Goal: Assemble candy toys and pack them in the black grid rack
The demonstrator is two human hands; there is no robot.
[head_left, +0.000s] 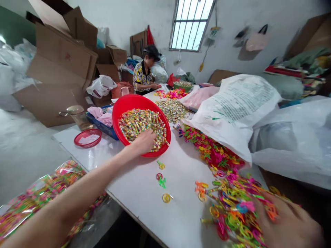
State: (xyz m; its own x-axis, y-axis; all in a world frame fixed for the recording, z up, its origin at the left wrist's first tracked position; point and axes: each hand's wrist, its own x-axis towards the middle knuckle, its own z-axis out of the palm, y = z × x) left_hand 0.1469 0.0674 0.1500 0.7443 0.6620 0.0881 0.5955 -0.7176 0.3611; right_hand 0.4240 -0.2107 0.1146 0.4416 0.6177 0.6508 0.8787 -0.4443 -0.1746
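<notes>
Head view: one tilted red basin (128, 102) on bench (144, 187), one white sack (227, 106). Left hand (145, 142) in the basin's striped mini tubes (139, 120); grip hidden, can't tell. Right hand (287, 220) against plastic trinket heap (239, 210) by sack; can't tell grip. Three loose rings (167, 198) between hands.

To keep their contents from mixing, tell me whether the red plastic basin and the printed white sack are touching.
Apart. In the head view, white tabletop shows between the red plastic basin and the printed white sack.
</notes>
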